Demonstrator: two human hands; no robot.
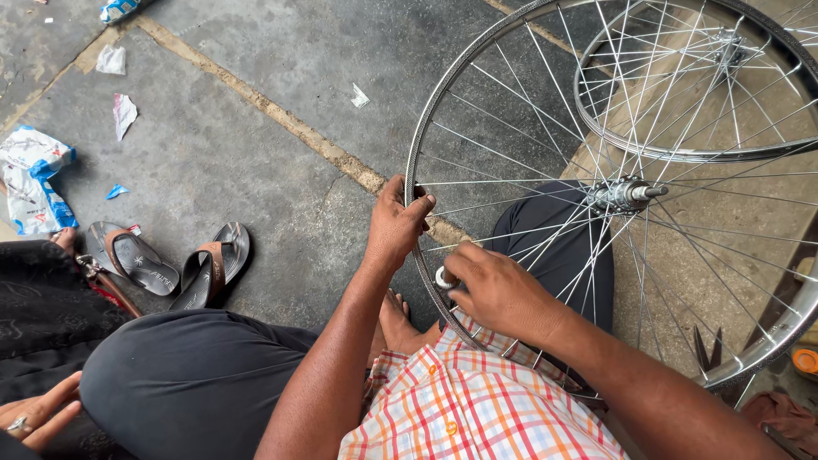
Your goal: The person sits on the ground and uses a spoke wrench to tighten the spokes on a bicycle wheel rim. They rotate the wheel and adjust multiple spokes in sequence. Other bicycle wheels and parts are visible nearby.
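- A spoked bicycle wheel point(596, 213), bare of tyre, is shown standing upright at the right of the scene, resting against the person's lap, with its silver rim point(415, 153) turned toward the left and its hub point(626, 194) at centre right.
- The rim is clasped at its near-left arc by the left hand point(396, 228), fingers wrapped over the edge and pressed closed on the metal.
- Just near of that hold, a small round silver tool point(445, 278), judged to be a spoke key, is pinched between the fingers of the right hand point(503, 291) at the inner side of the rim, where the spokes point(511, 145) end.
- The step in hand is judged to be the tightening or slackening of one spoke nipple, the wheel being steadied meanwhile.
- The next move is judged to call for a small, measured turn of the key, the rim being kept from rotating.
- A second wheel point(699, 85) is seen lying far right; a pair of sandals point(175, 268) rests on the concrete floor point(256, 136) at near left.
- Another person's hand point(34, 419) appears at the near-left corner.
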